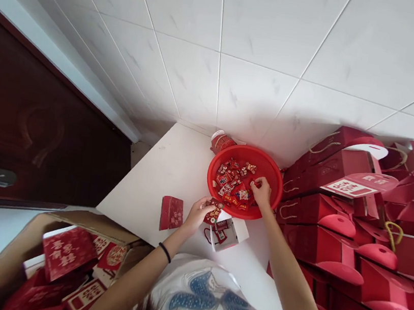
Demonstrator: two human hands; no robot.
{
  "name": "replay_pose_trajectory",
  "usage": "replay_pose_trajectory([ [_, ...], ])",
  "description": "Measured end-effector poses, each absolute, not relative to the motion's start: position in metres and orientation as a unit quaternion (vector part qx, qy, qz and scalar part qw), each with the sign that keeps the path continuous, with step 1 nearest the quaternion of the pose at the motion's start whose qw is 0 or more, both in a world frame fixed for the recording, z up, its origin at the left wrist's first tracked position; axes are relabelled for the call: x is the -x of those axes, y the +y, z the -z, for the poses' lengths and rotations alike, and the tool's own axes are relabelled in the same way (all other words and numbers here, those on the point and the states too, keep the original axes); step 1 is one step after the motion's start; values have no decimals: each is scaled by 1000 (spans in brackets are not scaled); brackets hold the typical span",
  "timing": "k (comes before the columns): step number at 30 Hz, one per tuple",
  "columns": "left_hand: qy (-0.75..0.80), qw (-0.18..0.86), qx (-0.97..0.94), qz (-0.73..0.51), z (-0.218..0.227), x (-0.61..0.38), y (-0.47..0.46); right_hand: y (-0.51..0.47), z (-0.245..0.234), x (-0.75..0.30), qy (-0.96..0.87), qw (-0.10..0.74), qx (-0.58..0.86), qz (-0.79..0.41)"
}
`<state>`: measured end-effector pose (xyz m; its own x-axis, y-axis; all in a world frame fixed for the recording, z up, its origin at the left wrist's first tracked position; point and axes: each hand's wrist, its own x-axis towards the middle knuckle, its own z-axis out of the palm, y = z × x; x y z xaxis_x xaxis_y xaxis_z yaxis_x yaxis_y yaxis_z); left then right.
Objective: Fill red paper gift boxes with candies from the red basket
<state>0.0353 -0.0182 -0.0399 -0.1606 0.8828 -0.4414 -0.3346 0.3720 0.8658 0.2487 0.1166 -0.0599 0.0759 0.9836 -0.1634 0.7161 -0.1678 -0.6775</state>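
My left hand (198,215) grips a red printed candy packet (214,211) above the near edge of a round red plastic basket (279,180). Wrapped candies (232,179) in red and white wrappers lie loose in the basket. Inside it at the right, my right hand (262,192) has thumb and fingertips pinched together on a small red-wrapped candy, partly hidden by the fingers. Just in front of the basket stands an open white-lined box (237,236) with red items and a red cord in it.
A red box lid (171,213) lies on the white table (150,173). Behind the basket is a red cup-like container (222,141). Red gift boxes (336,219) are stacked at right. At lower left, a cardboard carton (26,237) holds more red boxes. A tiled wall rises behind.
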Motion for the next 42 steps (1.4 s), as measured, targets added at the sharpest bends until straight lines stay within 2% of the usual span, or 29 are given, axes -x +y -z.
replay_pose_trajectory([
  [4,582,590,-225,-512,38,-35,-23,58,40,-254,-551,389,602,-426],
  [5,584,588,-228,-511,37,-34,-24,39,37,-255,-536,409,578,-459],
  [8,585,587,-253,-499,34,-34,-29,-13,33,-255,-543,374,554,-509],
  [11,582,589,-279,-487,34,-34,-32,-45,33,-250,-560,348,567,-494],
  [14,568,592,-317,-476,34,-37,-35,-56,31,-242,-529,375,586,-485],
  [18,523,607,-399,-445,35,-48,-43,-56,27,-228,-470,410,554,-551],
  [21,491,609,-474,-403,37,-54,-51,-55,28,-224,-475,424,542,-549],
  [23,497,553,-546,-386,40,-54,-56,-55,30,-226,-486,436,564,-505],
  [27,561,350,-669,-341,53,-46,-65,-58,33,-229,-507,427,632,-402],
  [29,587,317,-681,-302,60,-42,-70,-60,33,-226,-518,414,639,-390],
  [38,603,409,-635,-257,82,-31,-85,-65,46,-207,-525,376,647,-404],
  [42,607,419,-621,-263,86,-29,-86,-63,54,-217,-569,321,647,-394],
])
